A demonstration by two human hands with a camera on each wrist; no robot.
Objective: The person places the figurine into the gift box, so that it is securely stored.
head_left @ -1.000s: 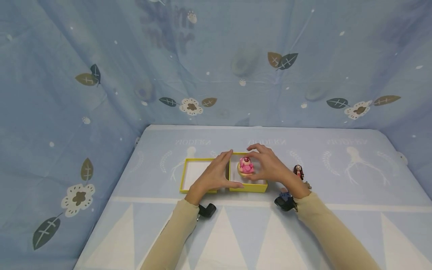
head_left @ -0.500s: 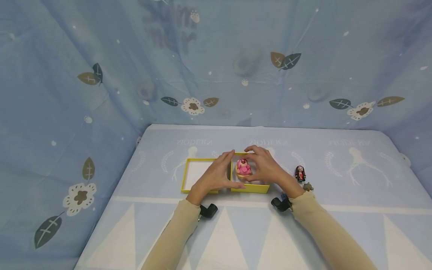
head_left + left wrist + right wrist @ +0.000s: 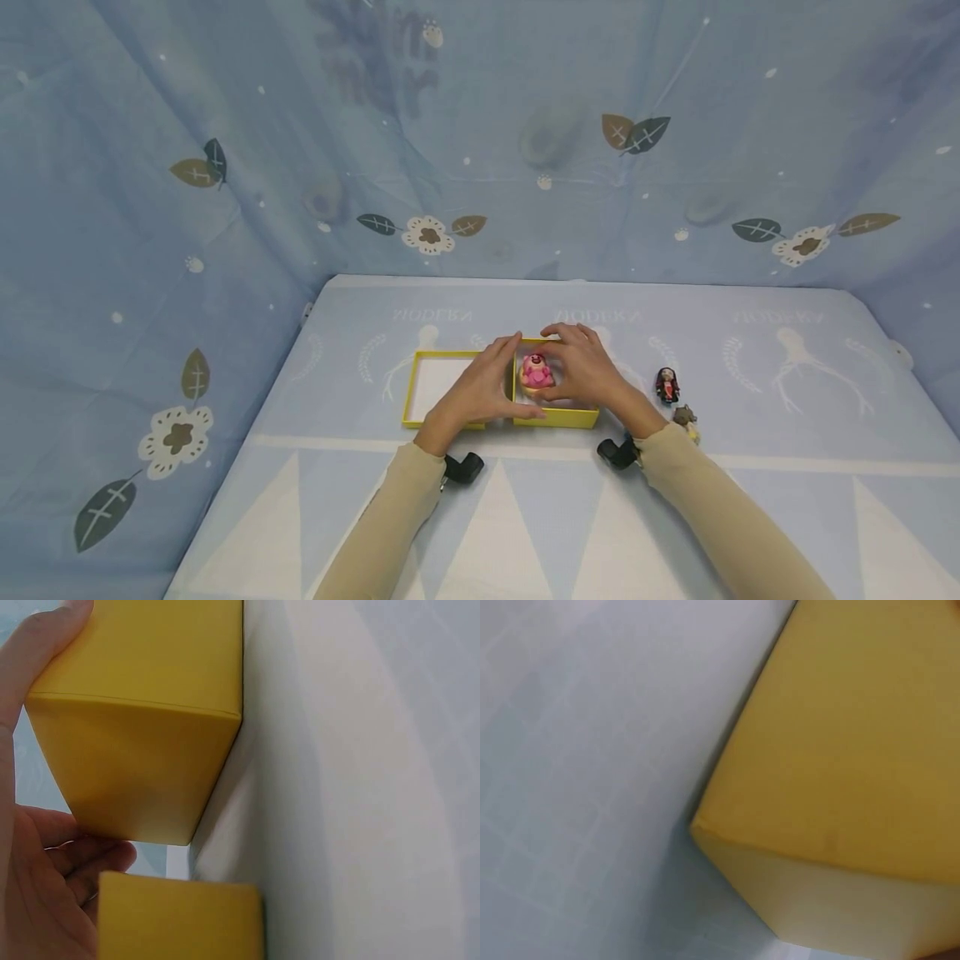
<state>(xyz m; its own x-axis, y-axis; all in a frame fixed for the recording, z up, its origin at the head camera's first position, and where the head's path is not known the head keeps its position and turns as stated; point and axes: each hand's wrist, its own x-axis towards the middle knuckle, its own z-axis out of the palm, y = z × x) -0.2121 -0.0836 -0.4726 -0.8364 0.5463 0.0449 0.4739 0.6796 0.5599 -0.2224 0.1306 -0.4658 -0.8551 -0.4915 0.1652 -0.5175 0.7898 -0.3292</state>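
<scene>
A yellow box [image 3: 555,418] with a white inside lies open in front of me in the head view. My left hand [image 3: 476,387] grips its left side, thumb at the front wall and fingers at the back. In the left wrist view the thumb [image 3: 45,649] is on the box's edge and the fingertips touch its far corner. My right hand [image 3: 588,367] reaches over the box and holds a pink bear figurine [image 3: 537,375] on a yellowish base between thumb and fingers. The right wrist view shows only the box's yellow walls [image 3: 840,772], with the figurine hidden.
The shallow yellow lid [image 3: 442,379], white inside up, lies left of the box, partly behind my left hand. A dark-haired doll in red [image 3: 667,386] and a small brown-headed figure in yellow [image 3: 686,419] lie right of my right forearm.
My right hand has moved slightly left with the bear figurine, toward the box's left wall. The small figures beside the right forearm show more fully. The left hand keeps its grip.
</scene>
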